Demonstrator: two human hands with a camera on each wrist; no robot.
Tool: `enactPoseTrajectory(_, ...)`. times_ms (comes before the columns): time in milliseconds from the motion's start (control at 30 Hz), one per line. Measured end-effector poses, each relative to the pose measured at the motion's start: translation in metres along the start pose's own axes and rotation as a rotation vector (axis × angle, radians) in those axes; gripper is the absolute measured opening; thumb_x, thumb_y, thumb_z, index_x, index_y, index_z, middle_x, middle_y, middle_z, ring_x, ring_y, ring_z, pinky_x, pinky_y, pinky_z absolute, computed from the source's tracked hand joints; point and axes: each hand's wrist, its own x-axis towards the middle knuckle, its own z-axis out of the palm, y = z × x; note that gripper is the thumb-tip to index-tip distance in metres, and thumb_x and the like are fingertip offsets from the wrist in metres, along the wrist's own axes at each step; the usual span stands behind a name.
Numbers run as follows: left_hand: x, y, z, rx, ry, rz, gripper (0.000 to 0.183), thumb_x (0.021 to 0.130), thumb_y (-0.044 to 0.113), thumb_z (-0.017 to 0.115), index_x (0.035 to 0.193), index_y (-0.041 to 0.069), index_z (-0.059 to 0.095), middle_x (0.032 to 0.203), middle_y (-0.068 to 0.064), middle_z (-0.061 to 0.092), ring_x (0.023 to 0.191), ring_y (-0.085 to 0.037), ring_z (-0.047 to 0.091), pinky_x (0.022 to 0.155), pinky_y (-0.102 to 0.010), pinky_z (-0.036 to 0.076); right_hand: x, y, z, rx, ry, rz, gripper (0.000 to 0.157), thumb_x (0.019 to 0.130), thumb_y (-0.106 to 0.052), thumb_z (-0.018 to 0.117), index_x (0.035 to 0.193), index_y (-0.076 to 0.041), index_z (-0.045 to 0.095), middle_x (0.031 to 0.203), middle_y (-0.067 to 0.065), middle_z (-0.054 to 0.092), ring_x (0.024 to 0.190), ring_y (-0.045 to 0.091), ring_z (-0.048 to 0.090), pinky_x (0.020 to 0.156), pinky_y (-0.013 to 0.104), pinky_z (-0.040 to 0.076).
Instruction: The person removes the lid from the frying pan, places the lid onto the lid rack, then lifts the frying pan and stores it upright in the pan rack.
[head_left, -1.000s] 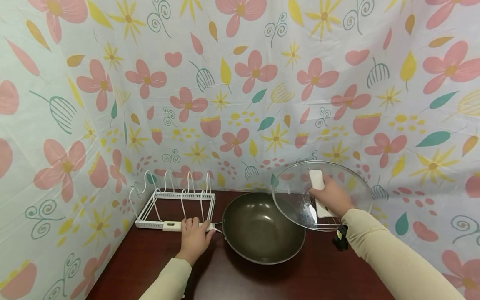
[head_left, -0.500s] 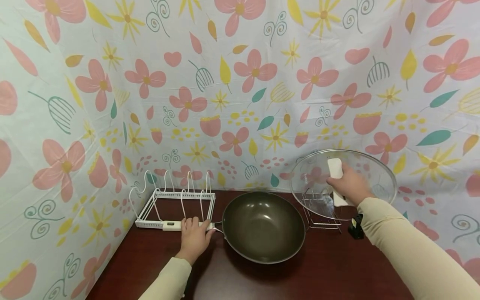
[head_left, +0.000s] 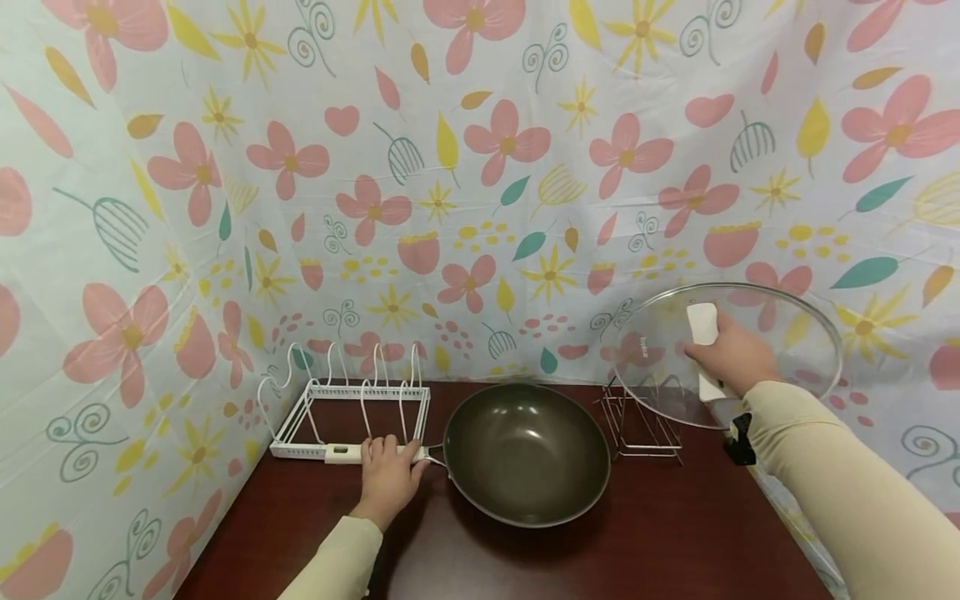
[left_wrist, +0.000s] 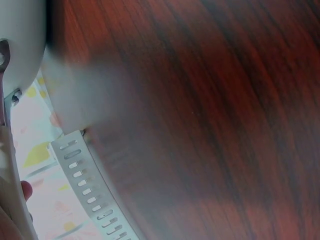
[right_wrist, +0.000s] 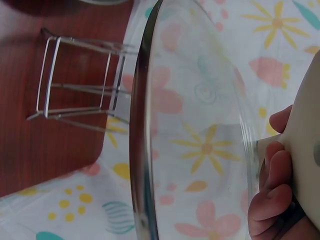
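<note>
My left hand (head_left: 390, 479) grips the cream handle (head_left: 345, 452) of a dark wok (head_left: 528, 458) that sits on the table, its inside showing bare. In the left wrist view a fingertip (left_wrist: 26, 189) curls round that handle (left_wrist: 9, 180). Off to the right, my right hand (head_left: 738, 354) holds a large glass lid (head_left: 652, 346) up in the air by its cream grip (head_left: 703, 325). The lid is tilted, its glass turned toward the head camera. Curled fingers (right_wrist: 272, 200) wrap the grip in the right wrist view, beside the lid's metal rim (right_wrist: 141, 125).
A white dish rack (head_left: 300, 451) with upright loops stands at the left, just behind the wok handle. Right of the wok is a small metal wire rack (head_left: 648, 452), partly behind the lid. The dark red table (head_left: 600, 550) meets a flowered cloth (head_left: 510, 250) behind it.
My right hand has carried the lid to the right and slightly up, away from above the wok, uncovering more of the wire rack. The left hand and the wok have stayed in place.
</note>
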Motion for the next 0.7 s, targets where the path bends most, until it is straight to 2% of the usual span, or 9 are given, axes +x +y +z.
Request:
enactPoseTrajectory(100,0.000,0.000,0.001,-0.002,0.000,-0.005,0.037,0.093,0.047,0.069,0.120,0.021,0.071,0.100,-0.014,0.054,0.106,-0.039,0.047,0.108,-0.063,0.024,-0.005,0.004,-0.006,0.014,0.026,-0.001,0.056,0.092,-0.036,0.065,0.122,0.007,0.043,0.078,0.017,0.063,0.059,0.026,0.059,0.050,0.036,0.043)
enactPoseTrajectory(167,0.000,0.001,0.002,-0.004,0.005,-0.007,0.037,0.092,0.046,0.070,0.120,0.021,0.071,0.100,-0.013,0.054,0.106,-0.039,0.047,0.108,-0.063,0.024,-0.008,0.006,-0.011,0.011,0.034,0.002,0.052,0.091,-0.032,0.064,0.117,0.008,0.044,0.076,0.017,0.063,0.057,0.027,0.059,0.049,0.037,0.043)
enactPoseTrajectory(333,-0.001,0.001,0.000,-0.007,0.025,0.006,0.036,0.092,0.045,0.071,0.118,0.020,0.072,0.098,-0.013,0.053,0.103,-0.039,0.047,0.106,-0.064,0.025,-0.009,0.014,-0.020,-0.050,0.039,0.014,0.070,0.090,-0.034,0.065,0.131,0.015,0.037,0.078,0.024,0.061,0.058,0.033,0.058,0.047,0.041,0.043)
enactPoseTrajectory(500,-0.001,0.002,-0.002,-0.006,0.039,0.007,0.035,0.091,0.044,0.072,0.116,0.020,0.072,0.096,-0.013,0.053,0.102,-0.039,0.047,0.106,-0.064,0.026,-0.007,0.023,-0.026,-0.088,0.054,0.033,0.075,0.090,-0.036,0.066,0.136,0.012,0.032,0.075,0.025,0.061,0.057,0.036,0.058,0.045,0.044,0.042)
enactPoseTrajectory(700,-0.001,0.003,-0.003,-0.002,-0.005,-0.005,0.037,0.093,0.046,0.070,0.118,0.020,0.072,0.099,-0.013,0.054,0.104,-0.038,0.047,0.107,-0.063,0.025,-0.008,0.029,-0.031,-0.113,0.093,0.048,0.083,0.090,-0.038,0.070,0.140,0.010,0.025,0.074,0.031,0.060,0.059,0.044,0.059,0.044,0.048,0.042)
